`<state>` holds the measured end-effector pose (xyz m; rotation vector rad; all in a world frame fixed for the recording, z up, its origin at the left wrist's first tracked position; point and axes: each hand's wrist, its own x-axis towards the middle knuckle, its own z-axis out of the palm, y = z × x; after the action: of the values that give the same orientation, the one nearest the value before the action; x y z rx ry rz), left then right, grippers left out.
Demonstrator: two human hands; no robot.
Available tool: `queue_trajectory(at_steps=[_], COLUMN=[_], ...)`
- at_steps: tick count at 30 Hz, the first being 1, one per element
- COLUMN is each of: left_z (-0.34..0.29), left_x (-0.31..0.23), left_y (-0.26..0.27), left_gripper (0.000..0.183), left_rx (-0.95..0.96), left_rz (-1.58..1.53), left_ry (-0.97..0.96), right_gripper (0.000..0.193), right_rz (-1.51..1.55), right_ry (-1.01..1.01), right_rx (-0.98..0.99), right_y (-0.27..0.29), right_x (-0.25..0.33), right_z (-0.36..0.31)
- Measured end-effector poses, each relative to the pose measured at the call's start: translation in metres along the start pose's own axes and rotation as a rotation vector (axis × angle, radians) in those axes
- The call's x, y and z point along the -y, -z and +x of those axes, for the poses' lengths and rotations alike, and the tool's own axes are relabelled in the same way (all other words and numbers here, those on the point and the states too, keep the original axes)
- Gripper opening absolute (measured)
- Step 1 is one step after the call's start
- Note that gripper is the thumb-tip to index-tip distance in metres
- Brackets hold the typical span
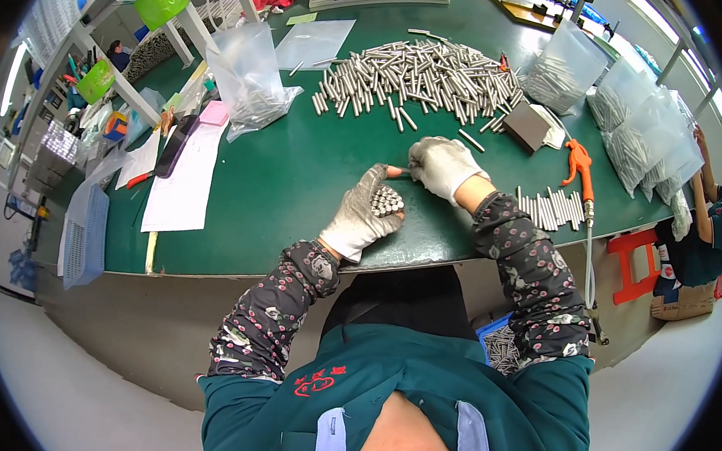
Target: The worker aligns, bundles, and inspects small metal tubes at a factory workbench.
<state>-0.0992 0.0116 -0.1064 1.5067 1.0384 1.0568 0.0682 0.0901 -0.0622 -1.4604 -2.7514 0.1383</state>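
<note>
My left hand (359,217), in a white work glove with bare fingertips, is closed round a bundle of short metal pins (387,201), whose round ends face up. My right hand (445,169), also gloved, is closed just beyond it, its fingers pinched close to my left fingertips. What the right fingers hold is hidden; a small dark piece shows between the two hands. A wide heap of loose metal pins (424,74) lies on the green table (298,172) in front of my hands. To the right, several pins (549,209) lie side by side in a row.
A brown block (526,127) and an orange air gun (579,166) with its hose lie at right. Clear bags of pins (635,131) stand behind them. At left are another bag (254,82), paper sheets (184,173) and a blue basket (86,233). Another person sits at far right.
</note>
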Motion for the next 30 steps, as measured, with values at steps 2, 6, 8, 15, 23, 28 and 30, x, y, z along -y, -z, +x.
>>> queue_trajectory(at_steps=[2,6,8,15,23,28,30], left_z=[-0.002,-0.002,-0.002,-0.004,-0.002,-0.004,-0.003], left_x=[0.003,0.001,0.001,-0.007,0.002,0.003,0.004], left_y=[0.0,-0.001,0.0,-0.002,-0.001,-0.001,-0.002], left_gripper=[0.057,0.054,0.053,0.049,0.042,0.041,0.043], left_rx=[-0.053,-0.042,-0.029,-0.044,-0.002,-0.049,-0.057], left_rz=[-0.002,-0.065,-0.026,0.021,-0.019,-0.04,0.014], left_ry=[-0.008,0.025,0.023,0.048,0.024,0.0,0.025], right_gripper=[0.017,0.016,0.018,0.03,0.035,0.033,0.033], right_rz=[0.316,0.669,0.694,0.661,0.392,0.439,0.516], right_ry=[-0.002,0.138,0.131,0.079,-0.025,0.058,0.029], right_rx=[-0.15,-0.283,-0.18,0.124,0.172,0.19,0.204], right_y=[0.011,0.02,0.026,0.033,0.04,0.033,0.035], right_x=[-0.005,-0.021,-0.025,-0.006,-0.025,0.004,-0.013], right_z=[-0.008,-0.026,-0.034,-0.038,-0.028,-0.029,-0.027])
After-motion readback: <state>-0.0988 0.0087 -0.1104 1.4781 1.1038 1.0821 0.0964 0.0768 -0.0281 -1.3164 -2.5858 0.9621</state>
